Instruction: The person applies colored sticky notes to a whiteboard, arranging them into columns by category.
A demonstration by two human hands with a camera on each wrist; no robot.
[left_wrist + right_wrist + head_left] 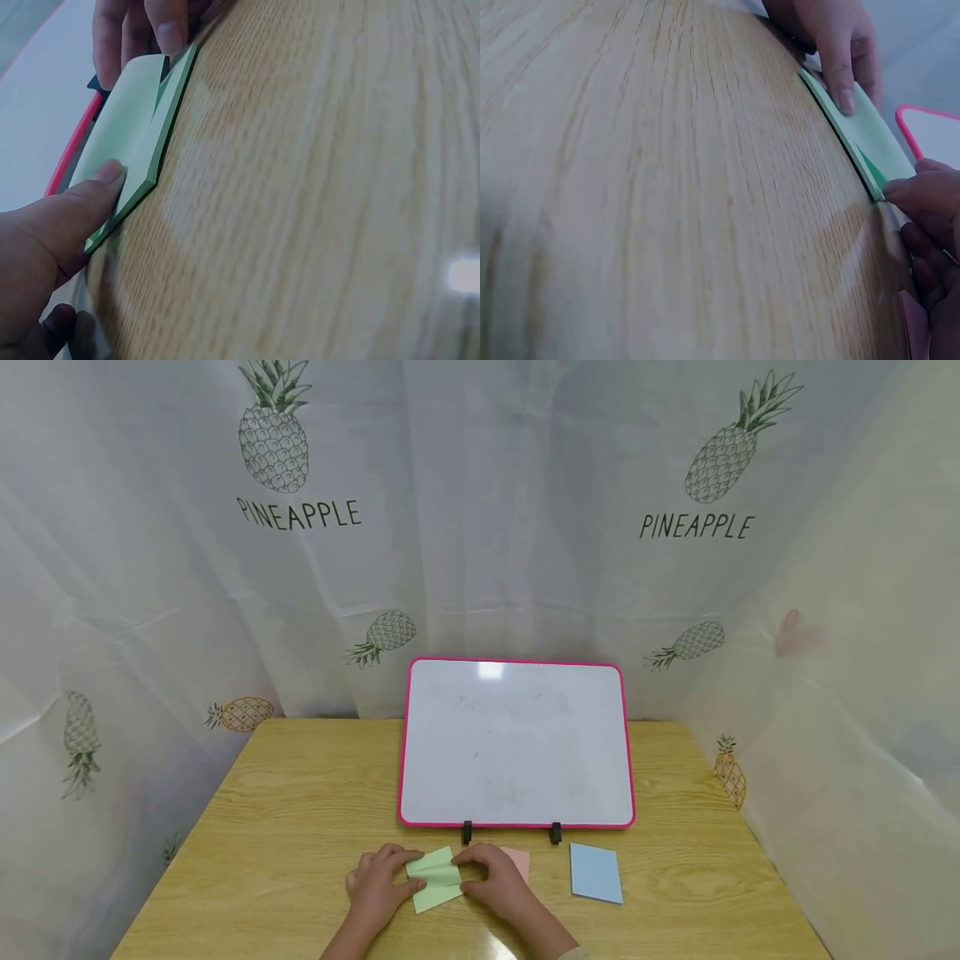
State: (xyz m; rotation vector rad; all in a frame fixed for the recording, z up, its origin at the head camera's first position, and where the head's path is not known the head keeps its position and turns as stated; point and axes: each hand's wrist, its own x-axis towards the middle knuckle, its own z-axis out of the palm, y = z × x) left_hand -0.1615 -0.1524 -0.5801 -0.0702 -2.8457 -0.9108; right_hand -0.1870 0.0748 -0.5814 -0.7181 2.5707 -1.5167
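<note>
Head view shows a green pad [435, 878] lying on the worktop [285, 827] just in front of a whiteboard [517, 743], with its top sheet lifted into a fold. Both hands work it. The left hand [375, 885] presses the pad's left edge; in the left wrist view its thumb [90, 191] lies flat on the top sheet. The right hand [495, 881] has curled fingers pinching the raised sheet at the pad's right edge. A pink pad [519, 862] peeks out from behind the right hand, touching or nearly touching it. A blue pad [596, 872] lies further right, apart from the hands. The whiteboard has a pink rim and stands tilted on two black feet. Pineapple-printed curtains [300, 518] hang around the worktop.
</note>
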